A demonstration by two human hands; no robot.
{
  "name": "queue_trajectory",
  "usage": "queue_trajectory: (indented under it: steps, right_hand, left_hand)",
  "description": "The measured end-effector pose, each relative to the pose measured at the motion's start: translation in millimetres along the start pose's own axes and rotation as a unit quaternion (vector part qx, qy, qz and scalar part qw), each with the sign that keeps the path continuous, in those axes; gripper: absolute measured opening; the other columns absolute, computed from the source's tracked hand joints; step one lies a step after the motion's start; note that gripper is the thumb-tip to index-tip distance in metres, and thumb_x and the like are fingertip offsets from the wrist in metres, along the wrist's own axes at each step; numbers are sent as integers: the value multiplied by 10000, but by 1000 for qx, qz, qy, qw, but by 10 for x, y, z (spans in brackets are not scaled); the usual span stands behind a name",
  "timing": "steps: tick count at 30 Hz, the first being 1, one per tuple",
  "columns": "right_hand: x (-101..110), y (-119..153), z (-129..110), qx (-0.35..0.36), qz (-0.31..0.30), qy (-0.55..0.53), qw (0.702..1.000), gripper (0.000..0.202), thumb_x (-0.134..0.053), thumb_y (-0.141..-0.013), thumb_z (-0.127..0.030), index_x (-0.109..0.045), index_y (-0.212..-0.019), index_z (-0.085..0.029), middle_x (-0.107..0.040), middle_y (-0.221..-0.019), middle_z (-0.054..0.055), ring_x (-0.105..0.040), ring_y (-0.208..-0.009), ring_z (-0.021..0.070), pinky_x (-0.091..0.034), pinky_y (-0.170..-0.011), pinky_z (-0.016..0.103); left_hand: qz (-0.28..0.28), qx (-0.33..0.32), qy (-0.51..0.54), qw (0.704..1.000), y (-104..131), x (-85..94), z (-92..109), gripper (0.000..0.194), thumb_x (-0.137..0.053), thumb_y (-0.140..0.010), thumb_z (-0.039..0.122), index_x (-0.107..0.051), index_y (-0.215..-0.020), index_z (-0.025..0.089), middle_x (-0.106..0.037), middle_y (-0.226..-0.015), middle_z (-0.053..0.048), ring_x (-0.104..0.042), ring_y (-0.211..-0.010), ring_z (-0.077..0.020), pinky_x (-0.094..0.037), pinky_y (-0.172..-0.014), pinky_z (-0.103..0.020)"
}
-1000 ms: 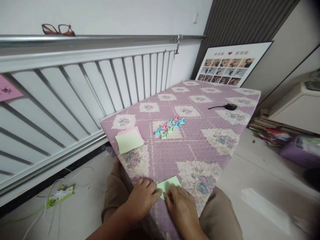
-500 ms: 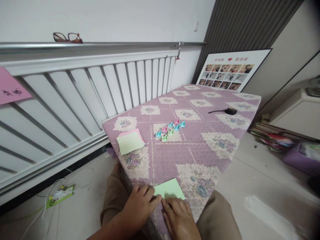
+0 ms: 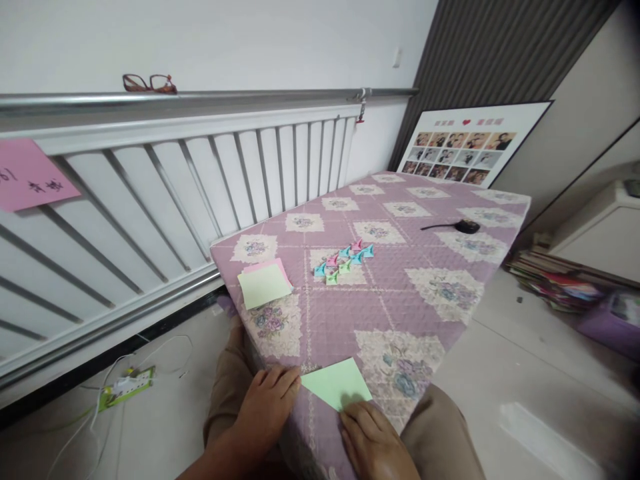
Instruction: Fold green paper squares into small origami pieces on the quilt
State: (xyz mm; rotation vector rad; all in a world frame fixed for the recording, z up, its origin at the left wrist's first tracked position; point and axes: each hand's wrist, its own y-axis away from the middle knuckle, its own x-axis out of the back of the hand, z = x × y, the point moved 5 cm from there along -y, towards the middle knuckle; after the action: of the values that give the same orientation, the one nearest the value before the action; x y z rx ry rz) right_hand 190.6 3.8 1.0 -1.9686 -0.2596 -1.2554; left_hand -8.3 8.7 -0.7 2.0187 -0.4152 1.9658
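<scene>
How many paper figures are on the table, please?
8 paper figures, in two slanting rows on the table. Far row, left to right: blue, pink, blue, pink. Near row: green, green, blue, blue. None seems hidden.

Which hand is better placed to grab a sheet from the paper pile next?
Probably the left hand: it's nearer the paper pile, on that same side. The right hand is farther away, with fingers on the green paper.
</scene>
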Motion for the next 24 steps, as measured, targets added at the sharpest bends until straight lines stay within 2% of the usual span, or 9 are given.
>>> queue_trajectory:
  steps: [4,6,8,12,15,18,21,24]
  right_hand:
    - [48,-143,26,-70,-71,-15,995,134,-510,-880,-208,-603,-783,-218,-613,-765,26,-589,-731,196,-467,-682,323]
    - [71,-262,-3,-91,-60,-19,994,23,-605,-824,-218,-606,-847,-214,-617,-804,33,-589,-753,213,-468,-695,342]
    - [32,-380,-62,-80,-63,-46,994,209,-656,-772,-164,-607,-965,-227,-629,-887,33,-591,-810,211,-469,-733,332]
    - [-118,-495,-47,-102,-86,-40,990,218,-711,-700,-133,-630,-867,-246,-625,-833,16,-586,-785,204,-464,-698,300]
    - [-178,-488,8,-90,-81,-8,993,194,-724,-687,-141,-624,-812,-250,-626,-806,8,-582,-758,200,-451,-664,285]
    - [-211,-455,27,-55,-82,25,995,139,-699,-724,-167,-601,-781,-248,-624,-805,0,-578,-758,196,-441,-663,280]
    - [-233,-426,24,-27,-71,58,995,93,-615,-796,-161,-573,-778,-242,-616,-793,-2,-573,-743,183,-433,-660,270]
    - [-259,-405,27,-10,-60,79,995,115,-573,-805,-129,-552,-772,-237,-610,-768,-4,-572,-706,173,-429,-631,259]
  left_hand:
    - [-7,9,30,999,-16,40,14,373,-405,-942,198,-466,-1302,276,-492,-1343,-26,-428,-1140,-187,-349,-896,-317]
    - [1,11,41,999,-19,66,18,383,-412,-932,172,-471,-1298,270,-505,-1323,-34,-435,-1128,-189,-353,-892,-319]
    - [12,13,52,998,-14,69,14,375,-416,-931,177,-478,-1290,268,-513,-1314,-35,-438,-1126,-193,-353,-894,-322]
    - [31,21,64,997,2,21,-32,373,-422,-927,168,-485,-1278,281,-513,-1316,-11,-423,-1156,-191,-350,-911,-325]
    - [54,50,84,994,-20,28,-76,321,-463,-905,170,-561,-1196,265,-553,-1255,-15,-435,-1143,-201,-353,-920,-328]
    - [89,75,130,985,-89,87,-52,260,-559,-868,260,-594,-1125,257,-555,-1231,-8,-451,-1114,-210,-340,-953,-347]
    - [123,54,137,981,-213,118,57,296,-594,-854,285,-569,-1148,273,-529,-1269,2,-444,-1123,-219,-316,-978,-381]
    - [128,30,119,984,-369,119,146,89,-581,-872,239,-640,-938,250,-614,-1113,21,-505,-1020,-196,-360,-892,-347]
